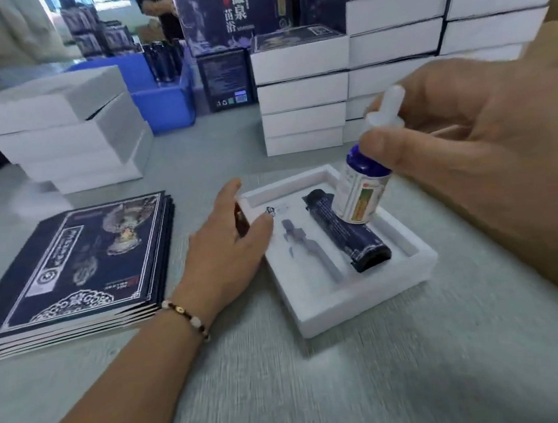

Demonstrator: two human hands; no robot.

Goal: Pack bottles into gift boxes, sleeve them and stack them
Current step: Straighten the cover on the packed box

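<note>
A small dropper bottle [362, 185] is pinched near its neck by the right hand [492, 161], held above the white foam box [365, 291]. The box's left edge is touched by the left hand [226, 251], fingers relaxed.

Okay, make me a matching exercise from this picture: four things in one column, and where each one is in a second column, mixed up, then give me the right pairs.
Things:
1. dropper bottle
2. dark tube
3. stack of printed sleeves
4. left hand

Places:
A. lying in a slot of the white foam tray
B. resting on the tray's left edge
C. held in the right hand, above the tray
D. flat on the table, left of the tray

Pairs: 1-C, 2-A, 3-D, 4-B
</note>
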